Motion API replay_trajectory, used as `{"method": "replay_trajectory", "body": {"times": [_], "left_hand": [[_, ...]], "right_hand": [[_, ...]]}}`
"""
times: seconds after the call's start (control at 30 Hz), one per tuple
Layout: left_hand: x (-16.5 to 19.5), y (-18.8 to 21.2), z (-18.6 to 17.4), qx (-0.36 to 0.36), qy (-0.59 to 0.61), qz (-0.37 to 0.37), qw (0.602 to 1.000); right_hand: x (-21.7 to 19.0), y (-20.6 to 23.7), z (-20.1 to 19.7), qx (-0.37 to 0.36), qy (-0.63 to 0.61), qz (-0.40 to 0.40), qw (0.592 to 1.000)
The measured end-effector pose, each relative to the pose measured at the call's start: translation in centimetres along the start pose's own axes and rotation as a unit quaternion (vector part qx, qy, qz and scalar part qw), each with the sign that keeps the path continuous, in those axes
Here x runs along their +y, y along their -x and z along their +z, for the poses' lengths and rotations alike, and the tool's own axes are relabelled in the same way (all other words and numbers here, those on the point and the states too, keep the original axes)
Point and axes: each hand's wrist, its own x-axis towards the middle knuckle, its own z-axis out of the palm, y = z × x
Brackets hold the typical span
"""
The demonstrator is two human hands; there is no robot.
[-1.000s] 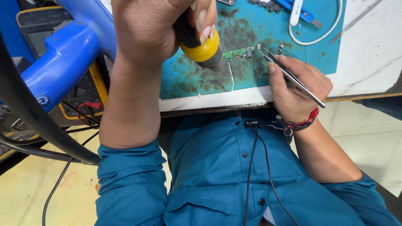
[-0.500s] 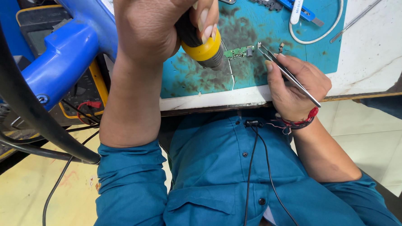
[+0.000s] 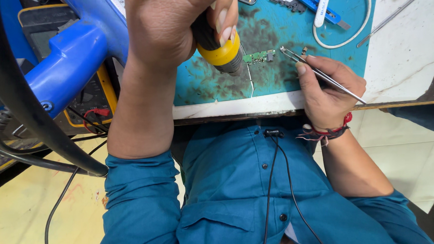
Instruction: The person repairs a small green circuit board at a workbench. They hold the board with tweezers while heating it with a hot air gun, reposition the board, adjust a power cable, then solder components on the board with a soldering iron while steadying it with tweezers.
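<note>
Green board near mat edge, between both hands' tools

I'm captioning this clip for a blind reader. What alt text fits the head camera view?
Seen from above, a person in a teal shirt aims a yellow-and-black hot-air tool, gripped in the left hand, at a small green circuit board on a stained teal mat. The right hand holds metal tweezers beside the board.

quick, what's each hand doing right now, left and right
Left hand: closed around the yellow-and-black hot-air tool, nozzle near the small green circuit board.
Right hand: closed on metal tweezers.
</note>
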Motion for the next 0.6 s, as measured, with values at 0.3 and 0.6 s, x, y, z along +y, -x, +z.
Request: {"method": "replay_trajectory", "body": {"times": [0.3,0.6], "left_hand": [[-0.06,-0.03,-0.01,-0.004,0.002,0.003,1.0],[-0.06,-0.05,-0.17,-0.02,-0.018,0.01,1.0]], "right_hand": [[-0.11,-0.3,-0.26,-0.015,0.001,-0.002,1.0],[-0.09,-0.32,-0.37,-0.02,-0.015,0.002,1.0]]}}
